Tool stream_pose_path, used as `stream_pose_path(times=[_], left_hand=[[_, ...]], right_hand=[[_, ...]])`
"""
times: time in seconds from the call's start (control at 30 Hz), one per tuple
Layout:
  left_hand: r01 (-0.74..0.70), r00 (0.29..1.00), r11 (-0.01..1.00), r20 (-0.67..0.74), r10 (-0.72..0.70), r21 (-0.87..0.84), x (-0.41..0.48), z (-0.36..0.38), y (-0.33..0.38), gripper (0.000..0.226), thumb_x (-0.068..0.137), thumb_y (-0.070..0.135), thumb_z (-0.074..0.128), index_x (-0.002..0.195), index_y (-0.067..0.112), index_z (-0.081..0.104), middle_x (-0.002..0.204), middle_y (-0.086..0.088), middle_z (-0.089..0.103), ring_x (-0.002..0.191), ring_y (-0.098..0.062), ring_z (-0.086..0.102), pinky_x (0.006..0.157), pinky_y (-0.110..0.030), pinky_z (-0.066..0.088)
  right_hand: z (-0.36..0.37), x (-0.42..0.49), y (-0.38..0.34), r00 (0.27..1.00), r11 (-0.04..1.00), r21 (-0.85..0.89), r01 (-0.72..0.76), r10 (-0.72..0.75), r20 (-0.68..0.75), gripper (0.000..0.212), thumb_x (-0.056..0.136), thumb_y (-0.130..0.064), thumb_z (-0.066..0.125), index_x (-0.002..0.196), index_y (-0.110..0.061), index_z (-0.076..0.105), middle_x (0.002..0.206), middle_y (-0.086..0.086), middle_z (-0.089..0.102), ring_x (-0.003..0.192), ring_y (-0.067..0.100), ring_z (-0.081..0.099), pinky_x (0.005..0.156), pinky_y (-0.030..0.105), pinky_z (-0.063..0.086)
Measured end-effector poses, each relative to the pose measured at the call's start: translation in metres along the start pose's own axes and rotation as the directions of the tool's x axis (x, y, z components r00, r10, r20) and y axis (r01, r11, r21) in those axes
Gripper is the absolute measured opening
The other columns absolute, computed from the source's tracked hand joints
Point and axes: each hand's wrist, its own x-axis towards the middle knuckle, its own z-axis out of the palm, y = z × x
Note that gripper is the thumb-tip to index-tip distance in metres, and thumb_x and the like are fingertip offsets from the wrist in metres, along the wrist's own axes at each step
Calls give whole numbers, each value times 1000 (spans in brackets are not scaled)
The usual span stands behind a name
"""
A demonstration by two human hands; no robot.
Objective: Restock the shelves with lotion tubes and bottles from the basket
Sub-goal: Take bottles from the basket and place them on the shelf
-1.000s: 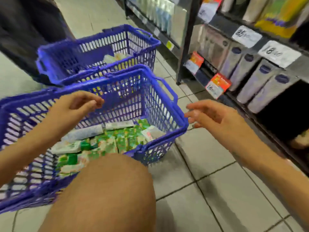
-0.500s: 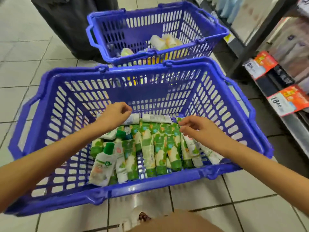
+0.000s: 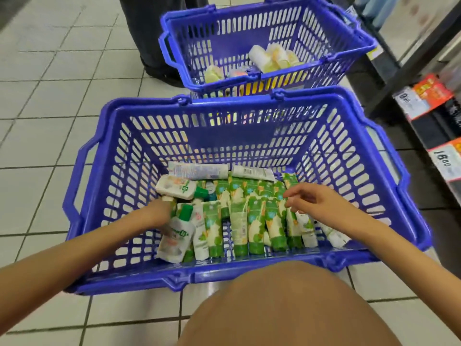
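Left hand (image 3: 161, 212) now deeper among bottles (image 3: 178, 232), grip hidden, right hand (image 3: 311, 201) open over tubes (image 3: 254, 221)

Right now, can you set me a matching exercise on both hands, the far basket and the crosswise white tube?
Things:
1 left hand
2 right hand
3 far basket
4 white tube

Places:
A holds pale yellow items
B over the green tubes
C crosswise by the near basket's far wall
D down among bottles, fingers hidden

Pairs: 1-D; 2-B; 3-A; 4-C
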Motion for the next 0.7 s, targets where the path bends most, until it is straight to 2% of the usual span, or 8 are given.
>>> stream_pose_path(times=[0.1, 0.23, 0.33, 0.37, 0.43, 0.5, 0.6, 0.7], left_hand=[[0, 998, 991, 57, 7, -130, 3, 17, 19, 56, 84, 31, 64, 128, 5, 43, 133, -10, 50, 118, -22, 50, 92, -28, 44], [-46, 999, 869, -2, 52, -493, -2, 1, 22, 41, 86, 23, 63, 115, -2, 48, 115, -12, 62, 84, -19, 60, 60, -20, 48], [-233, 943, 341, -126, 306, -911, -17, -33, 34, 40, 88, 16, 55, 121, 0, 38, 112, -17, 62, 94, -28, 63, 75, -34, 56], [-309, 897, 184, -222, 383, -933, -25, -44, 48, 35, 91, 15, 50, 122, 3, 40, 111, -16, 63, 97, -28, 63, 83, -40, 54], [-442, 807, 7, -395, 439, -897, -39, -64, 81, 21, 95, 16, 41, 115, 10, 47, 103, -5, 67, 92, -15, 65, 84, -35, 54], [-563, 758, 26, -504, 413, -826, -45, -87, 101, 23, 98, 18, 37, 117, 9, 46, 109, -6, 63, 96, -13, 62, 87, -31, 52], [-678, 701, 203, -537, 469, -707, -36, -112, 88, 34, 100, 26, 31, 110, 10, 59, 103, 1, 64, 94, -10, 58, 89, -21, 47], [-551, 787, 743, -532, 312, -379, 7, -101, 45, 30, 97, 24, 41, 110, 7, 63, 106, -4, 65, 96, -18, 57, 85, -23, 44]], right_hand=[[1, -3, -2, 1000, 999, -30, 17, -16, 10, 14, 90, -17, 56, 102, -17, 63, 99, 13, 67, 93, 23, 63, 87, 34, 49], [-2, -7, -4, 996, 997, -23, 67, -69, -57, 16, 90, -24, 56, 104, -20, 63, 97, 3, 67, 94, 17, 63, 78, 23, 50], [1, -1, -14, 997, 995, 63, 77, -75, -32, 31, 89, -35, 53, 117, -21, 54, 110, 2, 63, 102, 14, 60, 87, 23, 47], [6, 2, -21, 998, 987, 153, 55, -58, 11, 37, 89, -38, 52, 122, -21, 50, 115, 2, 61, 103, 12, 60, 89, 23, 47], [18, 4, -33, 993, 947, 317, 55, -86, 84, 32, 90, -34, 51, 120, -23, 50, 112, 0, 63, 96, 6, 61, 82, 21, 50], [24, 7, -38, 990, 912, 393, 118, -141, 29, 16, 91, -22, 53, 106, -23, 56, 106, 4, 66, 88, 9, 63, 75, 22, 52], [20, 8, -37, 996, 898, 431, 86, -69, -57, 15, 89, -20, 57, 104, -19, 59, 111, 12, 67, 93, 22, 65, 79, 35, 55], [15, 14, -33, 989, 897, 441, 35, 31, -142, 22, 86, -30, 60, 104, -18, 63, 109, 10, 68, 97, 23, 65, 90, 42, 52]])
